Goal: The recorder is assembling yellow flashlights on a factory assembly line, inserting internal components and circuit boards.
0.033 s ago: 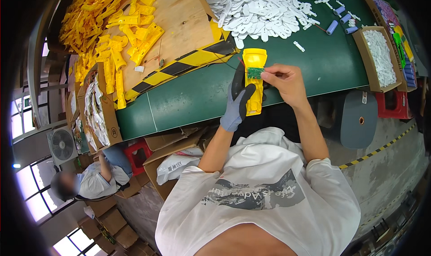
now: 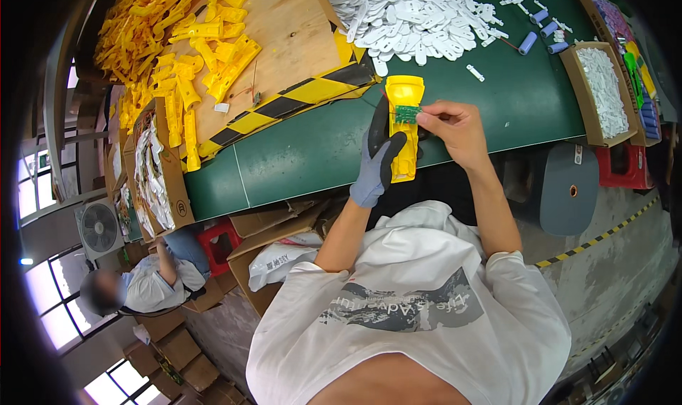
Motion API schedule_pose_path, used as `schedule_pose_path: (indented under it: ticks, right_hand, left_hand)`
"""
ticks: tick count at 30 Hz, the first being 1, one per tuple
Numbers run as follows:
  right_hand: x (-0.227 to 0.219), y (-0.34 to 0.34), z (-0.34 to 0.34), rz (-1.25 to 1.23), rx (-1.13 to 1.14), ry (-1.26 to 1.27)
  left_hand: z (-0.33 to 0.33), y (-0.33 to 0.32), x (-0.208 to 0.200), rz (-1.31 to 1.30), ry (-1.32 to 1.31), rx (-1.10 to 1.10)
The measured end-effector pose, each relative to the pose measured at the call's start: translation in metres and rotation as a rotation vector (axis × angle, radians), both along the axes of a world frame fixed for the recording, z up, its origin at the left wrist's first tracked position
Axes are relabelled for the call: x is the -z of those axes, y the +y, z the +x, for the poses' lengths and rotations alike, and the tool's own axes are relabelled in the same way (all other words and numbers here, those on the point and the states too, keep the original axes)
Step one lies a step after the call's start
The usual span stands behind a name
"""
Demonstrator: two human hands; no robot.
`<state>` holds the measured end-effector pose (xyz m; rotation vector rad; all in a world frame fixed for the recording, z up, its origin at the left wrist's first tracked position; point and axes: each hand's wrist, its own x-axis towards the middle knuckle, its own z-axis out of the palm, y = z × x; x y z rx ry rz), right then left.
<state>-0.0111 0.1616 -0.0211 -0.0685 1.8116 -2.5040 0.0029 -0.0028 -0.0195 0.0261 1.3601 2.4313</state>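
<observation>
My left hand [image 2: 376, 156], in a grey glove with black palm and fingers, is closed around a long yellow plastic housing [image 2: 405, 162]. The housing stands lengthwise in front of me at the table's near edge, its hollow side facing up. Between the bare thumb and fingertips of my right hand [image 2: 455, 129] is a small green circuit board [image 2: 406, 115], pinched by its right end. It lies across the housing's middle; whether it touches the housing I cannot tell. A thin wire runs from near the board toward the upper left.
Yellow housings [image 2: 185, 32] lie heaped on a wooden board with a striped edge. White plastic parts [image 2: 408, 22] are piled on the green table [image 2: 298, 167]. Purple cylindrical cells [image 2: 527, 43] and a carton of small white pieces [image 2: 600, 96] are at right. Another person [image 2: 153, 281] sits at left.
</observation>
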Motion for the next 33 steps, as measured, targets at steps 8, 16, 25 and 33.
schedule_pose_path:
  ticks: [8,16,25,33]
  right_hand:
    - [0.004,0.003,-0.002,-0.049,-0.055,0.052]
    - [0.003,0.006,0.0,0.01,-0.028,0.036]
    - [0.004,0.005,0.002,0.014,-0.008,0.073]
    - [0.0,-0.011,0.005,-0.02,0.096,0.04]
  left_hand:
    - [-0.001,-0.002,0.003,-0.025,0.003,0.006]
    - [0.0,-0.001,-0.005,-0.036,-0.011,0.004]
    - [0.0,-0.002,-0.003,-0.07,-0.003,0.04]
    - [-0.003,0.007,-0.011,-0.212,-0.037,-0.086]
